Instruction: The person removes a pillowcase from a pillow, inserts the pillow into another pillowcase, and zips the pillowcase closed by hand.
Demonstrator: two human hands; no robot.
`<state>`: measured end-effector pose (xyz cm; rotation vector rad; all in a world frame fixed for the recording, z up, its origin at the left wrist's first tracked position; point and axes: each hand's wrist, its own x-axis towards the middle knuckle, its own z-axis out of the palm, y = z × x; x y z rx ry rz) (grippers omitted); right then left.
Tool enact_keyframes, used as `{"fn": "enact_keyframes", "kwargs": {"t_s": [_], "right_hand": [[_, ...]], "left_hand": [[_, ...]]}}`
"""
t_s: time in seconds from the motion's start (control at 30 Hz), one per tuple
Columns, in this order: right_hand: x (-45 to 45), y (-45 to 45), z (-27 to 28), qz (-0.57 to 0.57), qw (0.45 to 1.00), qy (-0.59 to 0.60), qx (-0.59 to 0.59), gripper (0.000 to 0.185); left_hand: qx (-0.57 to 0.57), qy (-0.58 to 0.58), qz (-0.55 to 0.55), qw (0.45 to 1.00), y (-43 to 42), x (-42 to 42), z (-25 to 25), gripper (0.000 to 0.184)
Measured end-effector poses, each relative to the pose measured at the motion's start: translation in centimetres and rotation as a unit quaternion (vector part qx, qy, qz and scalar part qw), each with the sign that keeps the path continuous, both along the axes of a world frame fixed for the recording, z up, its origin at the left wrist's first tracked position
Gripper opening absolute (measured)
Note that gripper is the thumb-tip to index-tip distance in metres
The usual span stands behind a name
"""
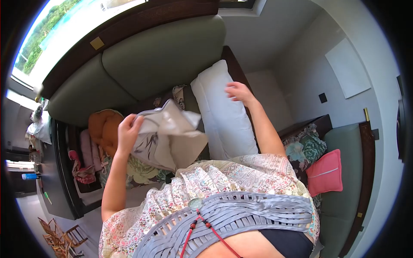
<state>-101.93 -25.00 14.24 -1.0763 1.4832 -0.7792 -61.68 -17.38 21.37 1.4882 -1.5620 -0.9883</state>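
My left hand [129, 131] is closed on the edge of a pale pillowcase [183, 148] with a dark printed pattern. The cloth hangs loosely in folds, partly smeared by motion. On the sofa to its right lies a long white pillow insert [221, 118], without a cover. My right hand [239, 93] is over the upper right part of this pillow, fingers apart and slightly bent, with nothing seen in them. Whether the fingertips touch the pillow I cannot tell.
A green sofa backrest [163, 51] with a dark wooden frame runs behind. An orange cushion [103, 127] and pink items [82, 170] lie at left. On the right are a floral cushion [307, 148] and a pink cushion [325, 174]. A dark cabinet [58, 172] stands at far left.
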Motion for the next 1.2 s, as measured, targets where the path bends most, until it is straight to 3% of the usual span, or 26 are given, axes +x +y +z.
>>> {"fn": "enact_keyframes", "kwargs": {"t_s": [0.03,0.1,0.13,0.23,0.37,0.47,0.53,0.57,0.63,0.83,1.0,1.2], "right_hand": [[-3.2,-1.6,-5.4,-0.035,0.994,0.105,-0.005,0.060],[-6.5,-2.4,-10.7,-0.074,0.985,0.156,0.025,0.084],[-6.8,-2.7,-11.9,-0.067,0.986,0.150,0.030,0.084],[-6.0,-4.0,-14.5,-0.051,0.966,0.215,0.135,0.110],[-2.3,-5.1,-18.2,-0.051,0.959,0.265,0.089,0.106],[0.0,-3.8,-18.5,-0.064,0.970,0.209,0.105,0.090],[0.9,-3.5,-18.0,-0.099,0.991,0.085,0.037,0.065],[1.0,-3.1,-16.7,-0.091,0.991,0.089,0.032,0.065],[1.4,-1.0,-11.8,-0.122,0.989,-0.061,-0.057,0.050],[2.1,8.7,6.4,-0.123,0.974,-0.117,-0.153,0.048],[4.0,14.8,12.0,-0.084,0.952,-0.057,-0.288,0.051],[9.5,18.5,13.5,-0.047,0.930,0.010,-0.364,0.053]], "left_hand": [[0.010,0.035,0.020,0.999,0.5,0.9,-0.3,0.017],[0.023,0.047,0.066,0.996,1.4,2.8,-0.9,0.014],[0.018,0.061,0.088,0.994,1.8,3.2,-0.8,0.013],[-0.002,0.067,0.145,0.987,2.3,5.6,-1.9,0.012],[-0.002,0.070,0.198,0.978,2.6,6.9,-0.9,0.008],[-0.032,0.070,0.233,0.969,2.8,7.6,-1.2,0.008],[-0.036,0.096,0.246,0.964,2.7,7.8,-1.3,0.009],[-0.039,0.104,0.257,0.960,2.5,7.5,-1.1,0.009],[-0.047,0.081,0.279,0.956,2.0,7.4,-0.9,0.011],[-0.121,0.152,0.281,0.940,-2.3,6.3,-1.4,0.016],[-0.162,0.213,0.228,0.936,-6.6,3.2,1.5,0.018],[-0.264,0.131,0.198,0.935,-11.4,0.3,7.0,0.018]]}}
